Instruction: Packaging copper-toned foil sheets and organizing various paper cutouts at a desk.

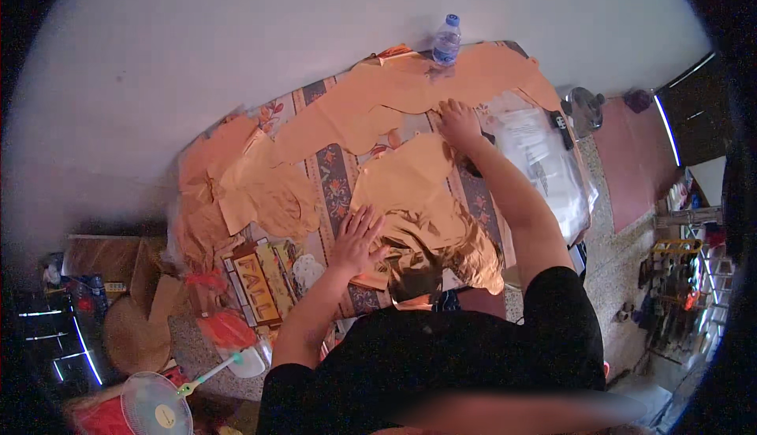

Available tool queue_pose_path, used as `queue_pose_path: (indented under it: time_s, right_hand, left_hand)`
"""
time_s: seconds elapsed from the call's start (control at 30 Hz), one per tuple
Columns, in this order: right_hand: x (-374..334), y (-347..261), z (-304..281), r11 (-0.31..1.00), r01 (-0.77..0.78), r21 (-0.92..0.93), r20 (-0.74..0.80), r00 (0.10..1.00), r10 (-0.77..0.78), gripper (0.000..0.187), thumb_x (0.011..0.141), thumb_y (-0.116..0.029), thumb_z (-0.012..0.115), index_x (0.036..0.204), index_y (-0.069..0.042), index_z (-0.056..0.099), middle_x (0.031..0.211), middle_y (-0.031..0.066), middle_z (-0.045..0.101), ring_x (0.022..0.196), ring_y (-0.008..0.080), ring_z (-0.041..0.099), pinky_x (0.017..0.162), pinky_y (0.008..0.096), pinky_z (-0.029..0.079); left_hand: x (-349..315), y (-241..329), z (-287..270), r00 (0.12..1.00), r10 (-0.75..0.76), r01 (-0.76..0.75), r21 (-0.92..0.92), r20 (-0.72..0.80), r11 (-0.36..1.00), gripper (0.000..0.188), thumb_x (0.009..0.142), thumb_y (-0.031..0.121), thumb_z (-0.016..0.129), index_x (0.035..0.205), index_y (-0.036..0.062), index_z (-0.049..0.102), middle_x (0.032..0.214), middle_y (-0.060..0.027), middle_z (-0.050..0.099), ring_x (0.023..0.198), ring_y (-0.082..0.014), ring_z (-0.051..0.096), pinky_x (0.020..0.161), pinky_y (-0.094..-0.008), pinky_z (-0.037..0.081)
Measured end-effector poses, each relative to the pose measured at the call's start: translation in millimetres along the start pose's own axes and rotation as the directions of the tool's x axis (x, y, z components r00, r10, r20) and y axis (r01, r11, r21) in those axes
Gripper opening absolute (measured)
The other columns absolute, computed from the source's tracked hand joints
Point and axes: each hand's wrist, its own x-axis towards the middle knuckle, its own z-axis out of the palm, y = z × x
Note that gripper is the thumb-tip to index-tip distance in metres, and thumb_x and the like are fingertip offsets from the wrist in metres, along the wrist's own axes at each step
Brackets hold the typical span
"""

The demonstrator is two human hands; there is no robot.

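Observation:
A shiny copper-gold foil sheet (pixel 414 171) lies on the patterned table cover in front of me, smooth at its far part and crumpled toward my body. My left hand (pixel 359 239) rests flat on the sheet's left edge, fingers spread. Farther off to the right, my right hand (pixel 460 125) touches down near the sheet's far right corner, fingers stretched forward and slightly bent; nothing shows in them. Just beyond that hand, a long orange-gold cut piece (pixel 355 108) with a wavy outline stretches along the wall side of the table.
A water bottle (pixel 447 41) with a blue cap stands at the far edge. Crumpled foil (pixel 276 198) covers the table's left, near a flat lettered box (pixel 260 289). Clear plastic-wrapped white packs (pixel 532 163) lie right. A round racket-like paddle (pixel 158 405) is at lower left.

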Motion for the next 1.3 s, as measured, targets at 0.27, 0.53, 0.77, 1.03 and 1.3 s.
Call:
queue_pose_path:
  time_s: [0.27, 0.53, 0.77, 1.03, 1.3]
  right_hand:
    - [19.2, 21.7, 25.0, 0.97, -0.01, -0.241, 0.371, 0.923, 0.101, 0.013, 0.081, -0.018, 0.055, 0.088, -0.009, 0.06, 0.086, 0.0111, 0.062, 0.088, 0.0282, 0.063, 0.075, 0.0381, 0.052]
    - [23.5, 61.4, 9.5, 0.933, -0.311, 0.183, 0.195, 0.941, 0.275, 0.015, 0.08, -0.014, 0.059, 0.072, -0.002, 0.06, 0.075, 0.01, 0.064, 0.066, 0.0264, 0.065, 0.059, 0.0357, 0.051]
    - [19.2, 63.1, -2.4, 0.61, -0.544, 0.577, 0.245, 0.827, 0.506, 0.018, 0.083, -0.02, 0.066, 0.086, -0.003, 0.062, 0.071, 0.0138, 0.064, 0.068, 0.0246, 0.065, 0.062, 0.0343, 0.05]
    - [15.4, 44.0, -7.8, 0.995, 0.076, 0.067, 0.123, 0.989, -0.083, 0.047, 0.088, -0.036, 0.055, 0.131, -0.021, 0.045, 0.112, 0.0158, 0.056, 0.079, 0.032, 0.065, 0.065, 0.042, 0.055]
    - [19.8, 22.2, -9.8, 0.994, 0.095, 0.052, 0.206, 0.973, -0.104, 0.034, 0.078, -0.027, 0.066, 0.11, -0.019, 0.059, 0.112, 0.0085, 0.051, 0.089, 0.0289, 0.062, 0.067, 0.0411, 0.055]
  left_hand:
    - [-3.1, 0.4, 1.1, 0.999, -0.034, 0.033, 0.019, 0.018, 0.999, 0.065, 0.089, 0.05, 0.051, 0.143, 0.0162, 0.037, 0.151, -0.0097, 0.028, 0.139, -0.0266, 0.025, 0.111, -0.0475, 0.022]
    - [-2.2, -1.2, 0.5, 0.997, -0.057, 0.056, 0.007, 0.057, 0.998, 0.066, 0.089, 0.052, 0.05, 0.144, 0.0173, 0.035, 0.152, -0.0085, 0.026, 0.141, -0.0258, 0.022, 0.112, -0.0464, 0.02]
    - [0.5, 0.2, -0.7, 0.999, -0.027, 0.027, -0.02, 0.026, 0.999, 0.069, 0.087, 0.051, 0.053, 0.144, 0.0171, 0.035, 0.152, -0.0086, 0.026, 0.14, -0.0262, 0.023, 0.113, -0.0461, 0.019]
    - [1.7, 2.9, -4.6, 0.996, -0.053, 0.052, 0.009, 0.071, 0.999, 0.069, 0.087, 0.053, 0.051, 0.145, 0.018, 0.033, 0.152, -0.0082, 0.026, 0.14, -0.0261, 0.022, 0.113, -0.0464, 0.019]
    - [-1.7, 0.4, -2.6, 0.997, -0.045, 0.043, 0.022, 0.057, 0.999, 0.068, 0.089, 0.052, 0.049, 0.144, 0.0159, 0.033, 0.152, -0.0084, 0.025, 0.141, -0.0252, 0.021, 0.113, -0.0452, 0.018]
